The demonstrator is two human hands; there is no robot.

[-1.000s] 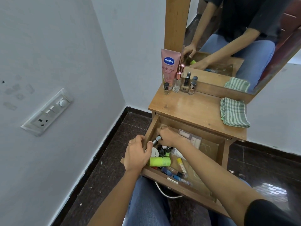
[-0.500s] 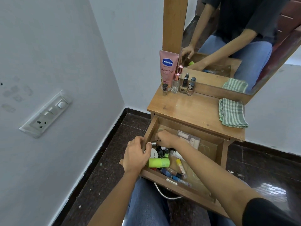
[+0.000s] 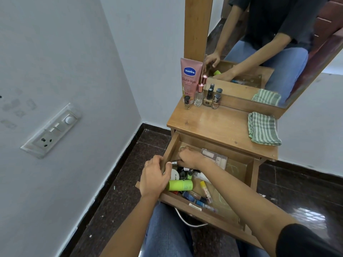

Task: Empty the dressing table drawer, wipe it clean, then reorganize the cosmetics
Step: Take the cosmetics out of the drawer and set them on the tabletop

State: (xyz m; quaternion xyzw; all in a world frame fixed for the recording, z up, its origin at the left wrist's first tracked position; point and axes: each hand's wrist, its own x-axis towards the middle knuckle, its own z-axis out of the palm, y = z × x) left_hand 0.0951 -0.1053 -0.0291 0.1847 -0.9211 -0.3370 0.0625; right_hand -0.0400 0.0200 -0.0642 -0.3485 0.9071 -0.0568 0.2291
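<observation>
Drawer [image 3: 250,173] open, crowded with cosmetics. Left hand [image 3: 154,179] grips the drawer's left wall. Right hand [image 3: 190,157] is inside at back left, fingers curled round a silver-capped item [image 3: 174,162]. Green tube [image 3: 181,184] lies just beside the left hand. On the worktop [image 3: 213,125]: pink lotion tube [image 3: 189,78], checked cloth [image 3: 263,128].

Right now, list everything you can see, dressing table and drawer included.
Vaseline tube: 1, pink, tabletop back left.
small bottles: 4, glass, mostly dark-capped, beside the tube.
cloth: 1, green-white checked, tabletop right.
mirror: 1, wood-framed, behind tabletop.
drawer: 1, wooden, pulled open.
green bottle: 1, lime, lying in drawer.
clear case: 1, transparent, drawer back.
loose cosmetics: several, mixed colours, drawer front.
switch panel: 1, white, left wall.
left hand: grips drawer's left wall.
right hand: in drawer, pinching a silver-capped item.
</observation>
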